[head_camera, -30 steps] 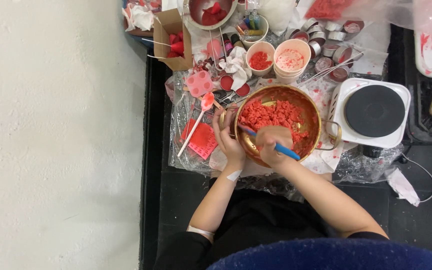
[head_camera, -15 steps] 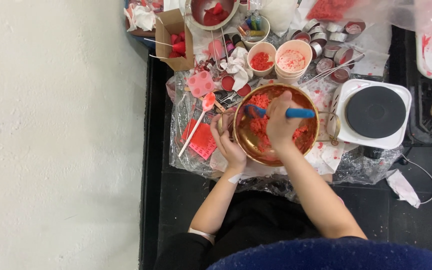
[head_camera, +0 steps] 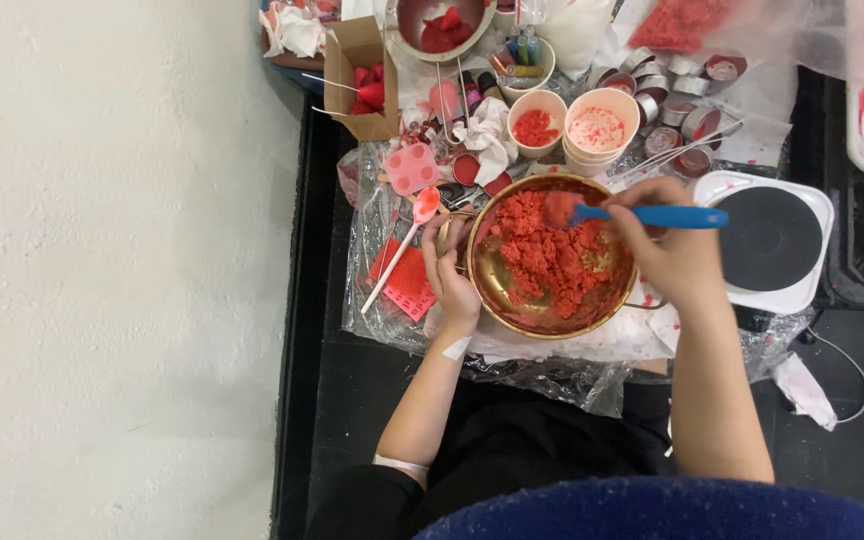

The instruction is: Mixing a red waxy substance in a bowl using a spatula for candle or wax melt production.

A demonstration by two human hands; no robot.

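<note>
Most of the red crumbly stuff (head_camera: 550, 262) is sitting heaped in the middle of the brass bowl (head_camera: 552, 325), and I am judging the mixing as well under way but not finished: the mass is looking lumpy and uneven, with bare metal showing along the near and left inside of the bowl. My left hand (head_camera: 450, 275) is steadying the bowl at its left rim, the grip wrapped over the edge with the fingers pressed against the metal. My right hand (head_camera: 674, 252) is closing its grip around the blue handle of the spatula (head_camera: 652, 216), pinching it firmly; the spatula's red-smeared head is lying at the far side of the bowl, touching the top of the heap. The bowl is resting on crinkled plastic sheet (head_camera: 512, 365) spread over the tabletop, just left of the white hotplate (head_camera: 767, 240). Beyond the bowl, two paper cups are standing side by side: the left cup (head_camera: 537, 122) is holding more red material, the right cup (head_camera: 600, 128) only traces, so some may be left to add. A pink spoon (head_camera: 407, 240) is lying near my left hand, untouched.
</note>
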